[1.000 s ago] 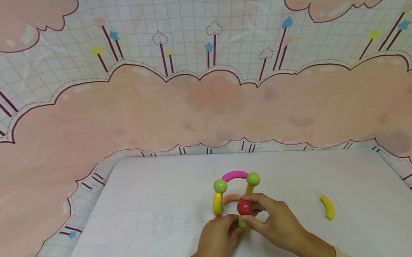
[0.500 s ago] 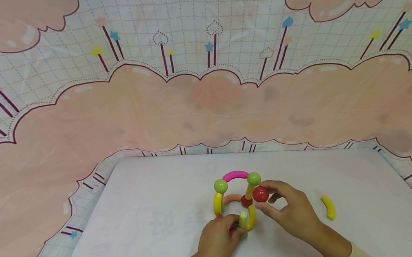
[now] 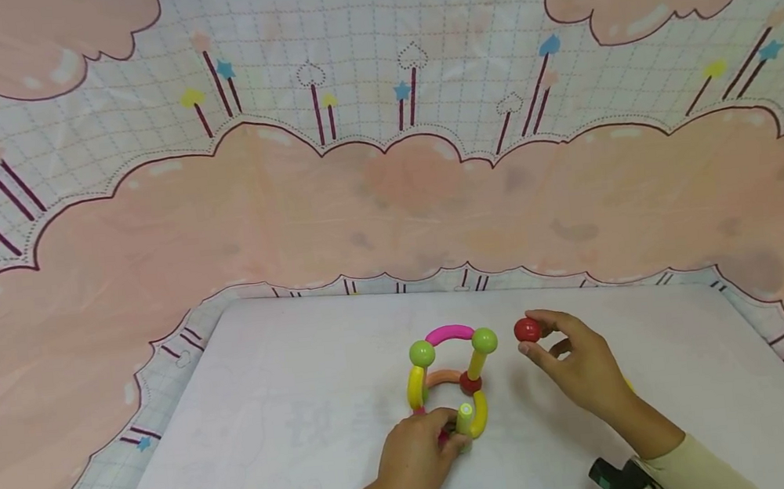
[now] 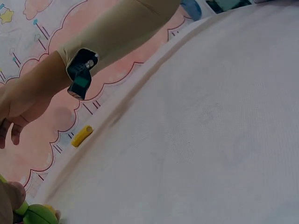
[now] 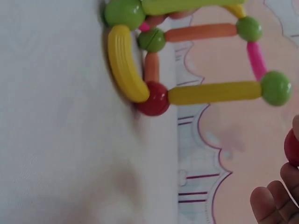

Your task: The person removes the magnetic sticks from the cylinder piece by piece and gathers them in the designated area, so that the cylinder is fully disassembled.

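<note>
Between thumb and fingers, my right hand (image 3: 584,368) pinches a red ball (image 3: 527,331) in the air, to the right of a frame of sticks and balls. At the near side of that frame, my left hand (image 3: 416,459) grips the base of an upright light green stick (image 3: 465,418). Green balls (image 3: 484,341) top the frame, joined by a pink curved stick (image 3: 449,333). In the right wrist view a yellow stick (image 5: 215,93) links a lower red ball (image 5: 155,99) and a green ball (image 5: 276,88).
A yellow curved piece (image 4: 82,136) lies on the white table (image 3: 290,364), mostly hidden behind my right forearm in the head view. A patterned cloth (image 3: 431,209) hangs behind the table. A dark device (image 3: 623,478) is at the right wrist.
My right hand has carried the red ball off the top of the light green stick, then up and to the right. The left hand keeps its grip at the frame.
</note>
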The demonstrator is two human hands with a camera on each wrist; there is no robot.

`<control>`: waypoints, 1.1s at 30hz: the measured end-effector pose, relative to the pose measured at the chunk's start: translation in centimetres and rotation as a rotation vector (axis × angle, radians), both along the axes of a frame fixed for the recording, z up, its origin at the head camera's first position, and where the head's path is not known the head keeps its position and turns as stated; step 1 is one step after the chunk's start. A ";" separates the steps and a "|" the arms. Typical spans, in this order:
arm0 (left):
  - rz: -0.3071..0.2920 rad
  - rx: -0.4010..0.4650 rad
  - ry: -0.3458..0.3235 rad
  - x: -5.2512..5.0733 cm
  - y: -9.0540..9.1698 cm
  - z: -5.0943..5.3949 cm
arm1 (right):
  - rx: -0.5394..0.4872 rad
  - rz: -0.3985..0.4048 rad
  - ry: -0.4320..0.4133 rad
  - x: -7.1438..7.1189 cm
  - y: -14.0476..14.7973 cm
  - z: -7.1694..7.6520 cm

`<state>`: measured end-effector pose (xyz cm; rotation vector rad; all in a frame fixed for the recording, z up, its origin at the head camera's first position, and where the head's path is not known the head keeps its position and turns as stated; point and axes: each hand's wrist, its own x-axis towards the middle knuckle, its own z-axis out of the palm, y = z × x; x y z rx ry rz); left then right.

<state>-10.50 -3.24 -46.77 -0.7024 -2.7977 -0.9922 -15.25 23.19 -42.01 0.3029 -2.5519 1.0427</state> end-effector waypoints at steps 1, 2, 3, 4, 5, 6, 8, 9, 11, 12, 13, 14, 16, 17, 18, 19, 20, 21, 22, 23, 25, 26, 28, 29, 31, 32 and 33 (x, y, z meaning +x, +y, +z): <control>0.000 -0.001 0.001 0.0 0.0 0.0 | -0.001 -0.002 -0.015 -0.3 0.1 -0.2; -0.002 -0.001 0.000 0.0 0.0 0.0 | -0.002 -0.004 -0.029 -0.7 0.2 -0.5; -0.004 0.000 -0.002 -0.1 0.0 0.0 | 0.001 -0.006 -0.038 -1.0 0.3 -0.7; -0.005 0.002 -0.006 -0.1 0.0 0.0 | 0.006 -0.007 -0.046 -1.3 0.3 -1.0; -0.005 0.003 -0.005 -0.1 0.0 0.0 | 0.008 -0.007 -0.057 -1.7 0.4 -1.2; -0.006 0.004 -0.003 -0.1 0.0 -0.1 | 0.012 -0.006 -0.067 -2.0 0.5 -1.4; -0.010 0.005 -0.003 -0.1 0.0 0.0 | 0.025 -0.013 -0.098 -2.7 0.5 -1.7; -0.011 0.006 -0.004 -0.1 0.0 0.0 | 0.031 -0.017 -0.113 -3.0 0.6 -1.9; -0.014 0.005 -0.005 -0.1 0.0 0.0 | 0.037 -0.025 -0.147 -3.7 0.6 -2.2; -0.016 0.005 -0.006 -0.1 -0.1 0.1 | 0.042 -0.029 -0.161 -4.0 0.7 -2.3; -0.018 0.006 -0.008 -0.1 -0.1 0.1 | 0.046 -0.036 -0.174 -4.3 0.7 -2.4; -0.019 0.006 -0.007 -0.1 -0.1 0.1 | 0.047 -0.040 -0.183 -4.6 0.7 -2.5; -0.019 0.008 -0.005 -0.1 -0.1 0.1 | 0.047 -0.047 -0.198 -5.2 0.7 -2.8; -0.019 0.009 -0.004 -0.1 -0.1 0.1 | 0.045 -0.051 -0.206 -5.5 0.7 -2.9; -0.019 0.011 -0.003 -0.1 -0.1 0.1 | 0.041 -0.055 -0.215 -5.8 0.7 -3.0; -0.018 0.011 -0.002 -0.1 -0.1 0.1 | 0.037 -0.058 -0.226 -6.0 0.7 -3.2; -0.018 0.011 -0.001 -0.1 -0.1 0.0 | 0.034 -0.062 -0.236 -6.2 0.7 -3.3; -0.018 0.011 -0.002 -0.1 -0.1 0.0 | 0.032 -0.067 -0.248 -6.5 0.7 -3.5; -0.018 0.011 -0.002 -0.1 -0.1 0.0 | 0.029 -0.073 -0.258 -6.7 0.7 -3.6; -0.018 0.009 -0.003 -0.1 -0.1 0.0 | 0.026 -0.078 -0.267 -6.8 0.7 -3.7; -0.018 0.005 -0.005 -0.1 -0.1 0.0 | 0.020 -0.087 -0.283 -7.2 0.8 -4.0; -0.019 0.005 -0.006 -0.2 -0.1 0.0 | 0.015 -0.093 -0.289 -7.4 0.8 -4.2; -0.018 0.003 -0.006 -0.2 -0.1 0.0 | -0.001 -0.101 -0.304 -7.8 0.8 -4.3; -0.018 0.004 -0.005 -0.2 -0.1 0.0 | -0.006 -0.104 -0.311 -7.9 0.8 -4.4; -0.017 0.003 -0.005 -0.3 -0.1 0.0 | -0.011 -0.108 -0.324 -8.2 0.8 -4.5; -0.017 0.003 -0.001 -0.3 -0.1 0.0 | -0.011 -0.110 -0.328 -8.3 0.8 -4.5; -0.016 0.002 -0.001 -0.3 -0.1 0.0 | -0.008 -0.110 -0.332 -8.4 0.8 -4.6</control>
